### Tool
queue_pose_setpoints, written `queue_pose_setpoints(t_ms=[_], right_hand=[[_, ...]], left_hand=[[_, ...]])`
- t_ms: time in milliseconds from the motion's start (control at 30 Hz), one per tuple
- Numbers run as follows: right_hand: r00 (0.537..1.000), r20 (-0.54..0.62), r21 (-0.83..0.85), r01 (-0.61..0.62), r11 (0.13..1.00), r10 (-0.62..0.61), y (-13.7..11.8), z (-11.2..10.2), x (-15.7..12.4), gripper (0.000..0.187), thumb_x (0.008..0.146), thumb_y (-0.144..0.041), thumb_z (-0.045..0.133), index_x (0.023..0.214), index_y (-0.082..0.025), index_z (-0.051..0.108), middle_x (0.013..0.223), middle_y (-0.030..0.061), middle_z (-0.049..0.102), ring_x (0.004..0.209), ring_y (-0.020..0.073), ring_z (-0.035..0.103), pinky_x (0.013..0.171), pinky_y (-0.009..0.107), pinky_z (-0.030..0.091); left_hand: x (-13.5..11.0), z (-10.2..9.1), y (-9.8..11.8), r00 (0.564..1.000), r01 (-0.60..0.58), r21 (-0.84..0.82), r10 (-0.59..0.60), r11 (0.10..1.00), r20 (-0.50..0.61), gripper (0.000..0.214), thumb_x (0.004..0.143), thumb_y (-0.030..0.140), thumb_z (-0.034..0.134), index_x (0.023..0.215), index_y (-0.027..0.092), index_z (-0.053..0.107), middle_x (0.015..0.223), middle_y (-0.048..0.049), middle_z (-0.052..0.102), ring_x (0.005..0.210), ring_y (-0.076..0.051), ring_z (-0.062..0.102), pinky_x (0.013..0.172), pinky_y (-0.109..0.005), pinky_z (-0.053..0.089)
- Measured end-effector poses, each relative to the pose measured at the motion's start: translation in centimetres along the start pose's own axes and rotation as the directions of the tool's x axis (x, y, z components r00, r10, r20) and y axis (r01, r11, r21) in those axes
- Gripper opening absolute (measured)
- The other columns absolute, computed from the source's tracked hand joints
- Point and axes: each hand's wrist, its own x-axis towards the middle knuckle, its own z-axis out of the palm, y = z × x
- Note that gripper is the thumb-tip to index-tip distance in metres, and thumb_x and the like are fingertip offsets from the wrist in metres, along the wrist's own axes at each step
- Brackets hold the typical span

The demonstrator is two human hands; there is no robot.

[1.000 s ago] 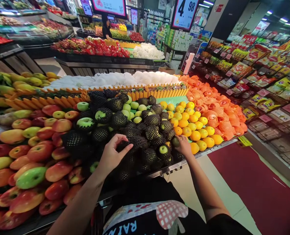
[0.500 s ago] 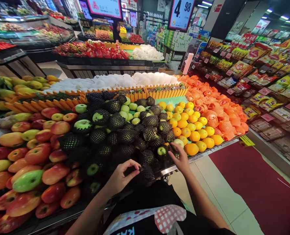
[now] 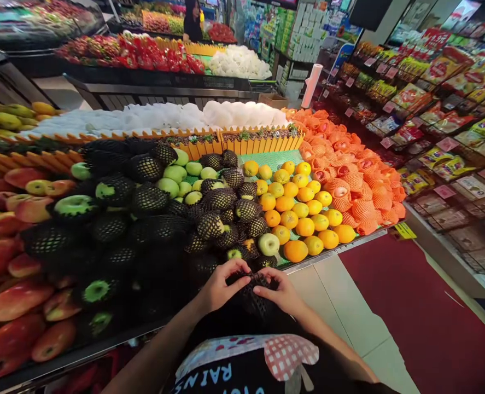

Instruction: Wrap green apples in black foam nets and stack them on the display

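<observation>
In front of my body, both hands pinch a black foam net sleeve (image 3: pixel 255 298), which hangs loose between them. My left hand (image 3: pixel 225 284) grips its left edge with thumb and fingertips. On the opposite edge, the fingers of my right hand (image 3: pixel 282 294) are closed. Just beyond my right hand a bare pale green apple (image 3: pixel 269 244) rests at the border of the netted fruit and the oranges. Green apples in black net sleeves (image 3: pixel 210 224) are heaped ahead of my left hand. Whether anything is inside the held sleeve I cannot tell.
Oranges (image 3: pixel 295 250) lie on green matting to the right, with fruit in orange nets (image 3: pixel 349 180) beyond. Red apples (image 3: pixel 18 295) fill the left. An orange picket divider (image 3: pixel 262 143) crosses behind. Snack shelves (image 3: pixel 451 142) line the right; a person (image 3: pixel 193 22) stands far back.
My right hand has come away from the pale green apple, moving left and down to take the net sleeve beside my left hand. The view has tilted down and turned right.
</observation>
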Motion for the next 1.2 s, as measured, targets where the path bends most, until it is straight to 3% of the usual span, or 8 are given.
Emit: queue_pose_setpoints(t_ms=[267, 433, 600, 733, 800, 967, 1100, 1200], right_hand=[[0.969, -0.206, 0.262, -0.081, 0.962, 0.138, -1.9, -7.3, 1.2, 0.029, 0.070, -0.042, 0.082, 0.074, -0.024, 0.060, 0.071, -0.0045, 0.051, 0.066, 0.0139, 0.045, 0.064, 0.026, 0.039], [0.990, -0.061, 0.325, -0.099, 0.940, 0.126, -2.5, -9.3, 2.7, 0.031, 0.066, -0.037, 0.080, 0.066, -0.024, 0.053, 0.082, -0.0003, 0.057, 0.086, 0.0212, 0.055, 0.080, 0.032, 0.046], [0.963, 0.098, 0.405, -0.268, 0.874, 0.250, -2.5, -10.2, 4.8, 0.027, 0.065, -0.034, 0.077, 0.067, -0.024, 0.052, 0.068, -0.0033, 0.052, 0.067, 0.0163, 0.052, 0.065, 0.028, 0.045], [0.926, 0.132, 0.340, -0.376, 0.862, 0.353, -1.8, -11.0, 5.8, 0.027, 0.065, -0.034, 0.081, 0.085, -0.025, 0.067, 0.078, -0.0020, 0.064, 0.072, 0.0169, 0.058, 0.069, 0.029, 0.048], [0.893, 0.270, 0.256, -0.428, 0.867, 0.361, -1.5, -11.7, 5.9, 0.031, 0.066, -0.042, 0.083, 0.090, -0.025, 0.071, 0.081, -0.0007, 0.069, 0.075, 0.0189, 0.061, 0.072, 0.032, 0.050], [0.673, 0.664, 0.030, -0.460, 0.887, 0.327, -0.8, -13.8, 6.0, 0.050, 0.037, -0.051, 0.095, 0.070, -0.022, 0.072, 0.068, -0.0013, 0.069, 0.063, 0.0196, 0.062, 0.062, 0.035, 0.051], [0.788, 0.542, 0.101, -0.405, 0.909, 0.291, -0.4, -14.1, 5.8, 0.054, 0.047, -0.068, 0.086, 0.076, -0.026, 0.069, 0.071, -0.0020, 0.068, 0.062, 0.0190, 0.061, 0.061, 0.035, 0.050], [0.885, 0.386, 0.121, -0.328, 0.937, 0.260, 0.0, -13.8, 6.3, 0.055, 0.062, -0.076, 0.072, 0.087, -0.028, 0.065, 0.074, -0.0013, 0.065, 0.062, 0.0187, 0.059, 0.058, 0.034, 0.049]], left_hand=[[5.2, 6.2, -0.4, 0.990, 0.127, -0.046, -0.124, 0.991, 0.066, 0.037, 0.072, 0.033, 0.080, 0.102, 0.020, 0.063, 0.095, -0.0035, 0.069, 0.094, -0.020, 0.064, 0.088, -0.034, 0.048], [5.7, 7.9, -0.5, 0.971, 0.229, -0.021, -0.227, 0.973, 0.070, 0.027, 0.076, 0.041, 0.075, 0.082, 0.016, 0.067, 0.076, -0.0002, 0.064, 0.072, -0.016, 0.056, 0.064, -0.026, 0.043], [4.8, 8.3, -0.8, 0.959, 0.276, -0.130, -0.265, 0.952, 0.095, 0.054, 0.082, 0.057, 0.065, 0.051, 0.016, 0.048, 0.052, 0.0055, 0.036, 0.052, -0.008, 0.030, 0.049, -0.025, 0.021], [4.5, 8.2, -0.6, 0.984, 0.084, -0.249, -0.120, 0.965, -0.133, 0.044, 0.081, 0.056, 0.069, 0.066, 0.015, 0.070, 0.074, -0.0034, 0.064, 0.069, -0.016, 0.055, 0.065, -0.028, 0.043], [4.5, 8.2, -0.8, 0.948, 0.049, -0.338, -0.150, 0.940, -0.282, 0.041, 0.076, 0.057, 0.073, 0.074, 0.016, 0.075, 0.082, -0.0062, 0.069, 0.079, -0.020, 0.061, 0.074, -0.032, 0.048], [4.6, 8.3, -2.4, 0.798, 0.007, -0.710, -0.432, 0.704, -0.421, 0.047, 0.060, 0.064, 0.080, 0.066, 0.019, 0.068, 0.061, -0.0014, 0.065, 0.058, -0.015, 0.058, 0.061, -0.028, 0.048], [4.5, 8.9, -3.5, 0.879, 0.076, -0.770, -0.407, 0.634, -0.249, 0.056, 0.046, 0.062, 0.089, 0.080, 0.020, 0.072, 0.072, -0.0019, 0.070, 0.065, -0.017, 0.062, 0.065, -0.028, 0.049], [5.1, 9.8, -4.0, 0.946, 0.207, -0.669, -0.321, 0.714, -0.050, 0.060, 0.046, 0.054, 0.092, 0.089, 0.018, 0.072, 0.084, -0.0044, 0.074, 0.081, -0.021, 0.067, 0.078, -0.032, 0.051]])
